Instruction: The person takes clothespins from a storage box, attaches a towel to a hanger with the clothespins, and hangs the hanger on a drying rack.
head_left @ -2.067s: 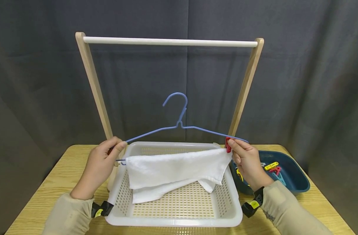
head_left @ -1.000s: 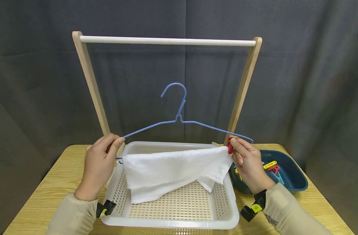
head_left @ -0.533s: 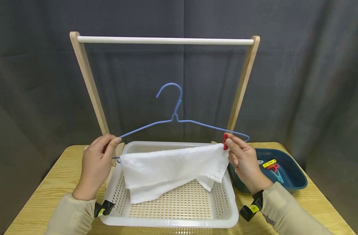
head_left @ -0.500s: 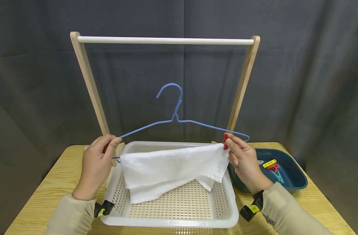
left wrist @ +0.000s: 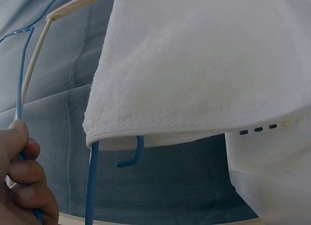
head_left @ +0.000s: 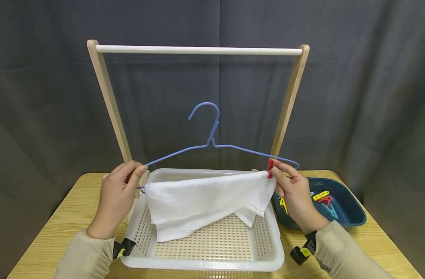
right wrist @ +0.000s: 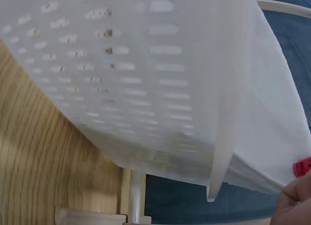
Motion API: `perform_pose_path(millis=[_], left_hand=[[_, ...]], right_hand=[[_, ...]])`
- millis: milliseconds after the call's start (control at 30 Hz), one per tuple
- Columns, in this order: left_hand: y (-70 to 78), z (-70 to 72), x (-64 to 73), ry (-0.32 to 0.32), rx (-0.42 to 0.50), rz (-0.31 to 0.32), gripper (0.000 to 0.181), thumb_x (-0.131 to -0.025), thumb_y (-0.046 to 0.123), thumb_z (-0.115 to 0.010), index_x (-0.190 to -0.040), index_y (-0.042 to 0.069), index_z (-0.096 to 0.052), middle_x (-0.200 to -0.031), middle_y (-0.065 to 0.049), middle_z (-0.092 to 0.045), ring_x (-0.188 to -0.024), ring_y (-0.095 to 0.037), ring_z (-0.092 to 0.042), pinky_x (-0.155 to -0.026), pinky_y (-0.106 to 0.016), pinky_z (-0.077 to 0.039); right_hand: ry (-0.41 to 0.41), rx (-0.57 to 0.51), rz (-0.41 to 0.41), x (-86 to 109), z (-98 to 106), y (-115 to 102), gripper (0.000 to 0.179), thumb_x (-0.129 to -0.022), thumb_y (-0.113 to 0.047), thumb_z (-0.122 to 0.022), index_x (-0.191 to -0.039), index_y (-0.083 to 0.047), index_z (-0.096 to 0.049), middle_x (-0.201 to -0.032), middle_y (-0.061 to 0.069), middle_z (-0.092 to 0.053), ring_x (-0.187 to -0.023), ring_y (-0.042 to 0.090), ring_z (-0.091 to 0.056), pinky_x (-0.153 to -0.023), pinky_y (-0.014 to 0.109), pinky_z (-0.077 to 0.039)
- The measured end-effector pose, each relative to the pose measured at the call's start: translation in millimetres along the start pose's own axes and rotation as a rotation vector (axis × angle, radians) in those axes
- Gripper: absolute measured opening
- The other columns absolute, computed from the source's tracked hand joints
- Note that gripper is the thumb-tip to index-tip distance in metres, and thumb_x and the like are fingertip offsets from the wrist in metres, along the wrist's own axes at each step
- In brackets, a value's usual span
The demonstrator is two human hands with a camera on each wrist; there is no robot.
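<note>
A blue clothes hanger (head_left: 228, 146) is held up over the basket, hook on top. My left hand (head_left: 116, 193) grips its left end. A white towel (head_left: 205, 197) hangs folded over the lower bar, which is mostly hidden; in the left wrist view the hanger bar (left wrist: 91, 186) and a small hook emerge from the towel's edge. At the towel's upper right corner sits a red clothespin (head_left: 269, 169), pinched between thumb and finger of my right hand (head_left: 297, 190). The right wrist view shows the clothespin (right wrist: 302, 166) at the towel's edge.
A white perforated basket (head_left: 202, 265) stands on the wooden table (head_left: 55, 232) beneath the towel. To its right, a dark blue bin (head_left: 353, 211) holds several clothespins, including a yellow one (head_left: 320, 195). Behind rises a wooden rack with a white rail (head_left: 198, 50).
The hanger has risen a little since the earliest frame, then dropped slightly in the last half second. The right hand's fingers have shifted slightly on the clothespin. The left hand keeps its grip.
</note>
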State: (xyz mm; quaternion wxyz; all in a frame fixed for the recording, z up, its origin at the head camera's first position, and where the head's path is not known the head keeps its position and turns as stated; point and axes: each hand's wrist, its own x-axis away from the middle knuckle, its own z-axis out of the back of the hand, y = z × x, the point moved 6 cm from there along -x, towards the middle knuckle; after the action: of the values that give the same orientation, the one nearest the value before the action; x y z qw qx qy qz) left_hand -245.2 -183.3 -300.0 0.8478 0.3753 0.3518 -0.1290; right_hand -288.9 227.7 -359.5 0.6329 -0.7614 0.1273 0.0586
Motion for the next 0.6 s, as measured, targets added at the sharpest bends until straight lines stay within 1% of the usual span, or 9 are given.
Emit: perform_pose_path(millis=[133, 367, 467, 600], left_hand=[[-0.9, 0.1, 1.0, -0.017, -0.001, 0.013, 0.012, -0.1, 0.015, -0.067, -0.088, 0.01, -0.067, -0.069, 0.001, -0.045, -0.059, -0.013, -0.043, -0.054, -0.024, -0.034], [-3.1, -1.0, 3.0, -0.037, -0.005, 0.013, 0.014, -0.1, 0.016, -0.066, -0.086, 0.012, -0.066, -0.069, 0.002, -0.045, -0.06, -0.012, -0.042, -0.055, -0.025, -0.034], [-4.5, -1.4, 2.9, -0.049, -0.004, 0.007, 0.015, -0.1, 0.016, -0.066, -0.086, 0.012, -0.066, -0.069, 0.002, -0.044, -0.06, -0.012, -0.043, -0.055, -0.025, -0.034], [-7.4, -1.3, 2.5, -0.074, -0.01, 0.016, 0.015, -0.101, 0.018, -0.065, -0.087, 0.013, -0.066, -0.068, 0.002, -0.044, -0.06, -0.013, -0.043, -0.056, -0.026, -0.035]], right_hand=[[-0.003, 0.014, 0.04, 1.8, 1.0, -1.9, 0.019, -0.101, -0.012, -0.064, -0.116, -0.019, -0.073, -0.056, -0.003, -0.047, -0.048, 0.008, -0.041, -0.045, 0.018, -0.035], [0.015, 0.021, 0.069, 5.2, 2.6, -1.6, 0.02, -0.1, -0.01, -0.065, -0.119, -0.013, -0.071, -0.057, -0.002, -0.046, -0.051, 0.009, -0.041, -0.045, 0.021, -0.032], [0.026, 0.028, 0.081, 5.5, 4.2, -1.6, 0.02, -0.1, -0.009, -0.066, -0.119, -0.011, -0.071, -0.057, -0.002, -0.046, -0.05, 0.01, -0.04, -0.044, 0.026, -0.027], [0.048, 0.053, 0.102, 5.0, 8.4, -1.9, 0.02, -0.099, -0.009, -0.067, -0.119, -0.008, -0.072, -0.056, -0.001, -0.045, -0.049, 0.011, -0.04, -0.043, 0.032, -0.022]])
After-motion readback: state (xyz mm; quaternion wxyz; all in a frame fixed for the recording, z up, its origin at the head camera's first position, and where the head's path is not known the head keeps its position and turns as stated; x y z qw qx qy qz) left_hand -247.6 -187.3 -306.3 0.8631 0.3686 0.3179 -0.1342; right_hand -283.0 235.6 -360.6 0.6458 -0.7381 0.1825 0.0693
